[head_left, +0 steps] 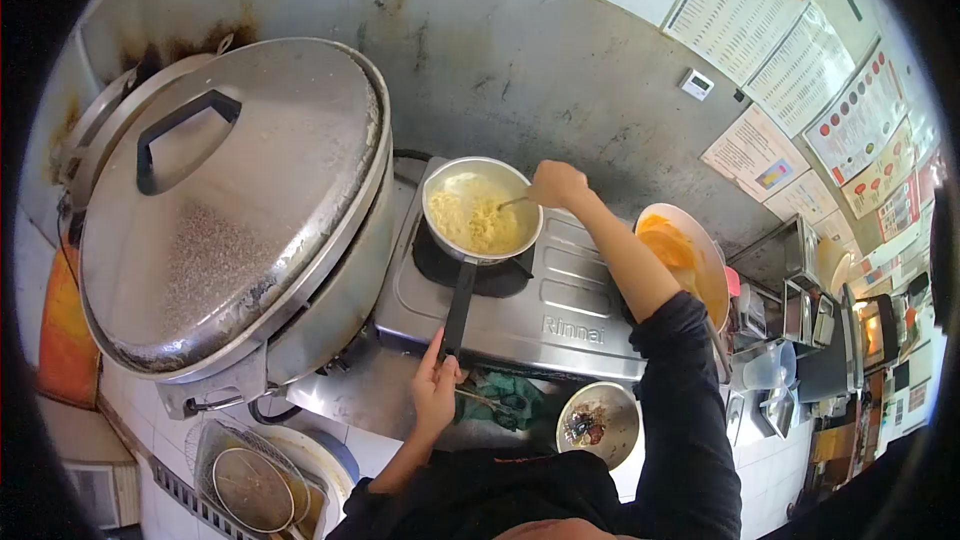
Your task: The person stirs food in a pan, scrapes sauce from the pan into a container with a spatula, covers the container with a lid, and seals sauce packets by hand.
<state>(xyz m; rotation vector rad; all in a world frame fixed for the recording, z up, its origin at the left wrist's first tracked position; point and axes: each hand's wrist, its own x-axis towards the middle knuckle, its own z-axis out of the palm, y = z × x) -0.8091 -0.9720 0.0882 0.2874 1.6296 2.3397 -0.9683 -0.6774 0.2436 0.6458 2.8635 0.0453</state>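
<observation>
A saucepan (460,305) with a long black handle sits on the burner of a silver gas stove (590,325). Yellow noodles (488,228) lie in pale liquid inside it. My left hand (434,392) is closed round the lower end of the handle. Above the pan's right rim, my right hand (560,185) grips a thin metal utensil (513,202), its tip down among the noodles. That tip is hidden, so I cannot tell whether it is a fork or a spoon.
A huge lidded pot (270,170) stands close on the left. To the right is a pan with orange contents (668,240). A metal bowl (610,410) with dark seasoning and a green cloth (508,395) lie in front; strainers (250,488) are lower left.
</observation>
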